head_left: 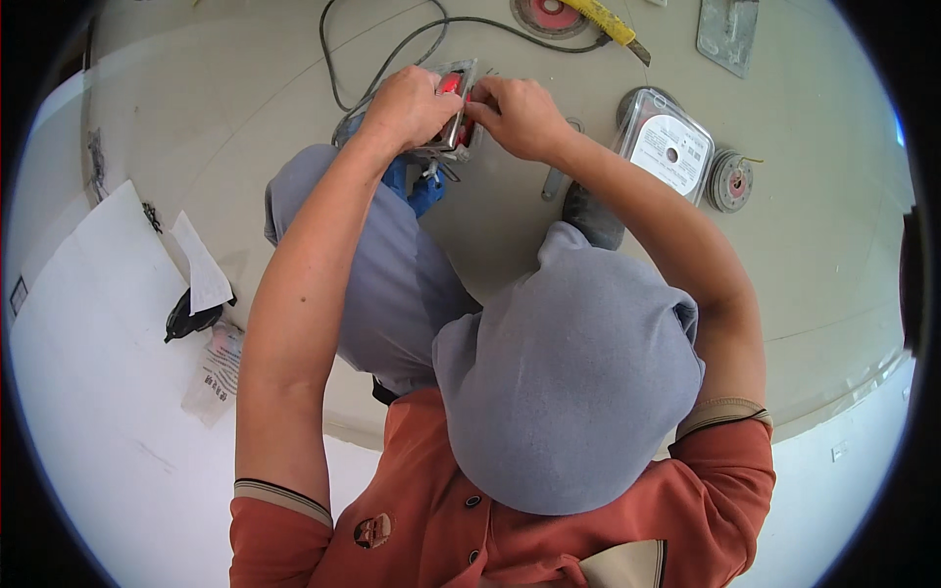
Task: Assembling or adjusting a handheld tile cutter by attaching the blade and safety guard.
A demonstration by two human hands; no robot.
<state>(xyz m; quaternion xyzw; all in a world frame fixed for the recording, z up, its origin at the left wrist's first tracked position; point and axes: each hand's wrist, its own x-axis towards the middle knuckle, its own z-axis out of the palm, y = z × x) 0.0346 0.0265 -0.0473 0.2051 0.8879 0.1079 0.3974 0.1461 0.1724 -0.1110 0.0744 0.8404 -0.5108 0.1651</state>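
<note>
I crouch on a pale tiled floor (245, 118), grey trouser knees below me. My left hand (410, 106) grips a small power tool (457, 108) with a metal guard and red parts, held above the floor in front of my knees. My right hand (520, 116) pinches at the tool's red part from the right side. A blue piece (423, 192) shows under the tool beside my left knee. The tool's black cable (392, 49) loops away toward the top.
A clear pack of discs (668, 145) and a loose disc (731, 180) lie to the right. A metal wrench (555, 182) lies beside my shoe. A red disc (547, 14), a yellow-handled tool (610, 24) and a metal plate (727, 31) sit at the top. White sheets (88, 323), paper and a black object (192, 316) lie left.
</note>
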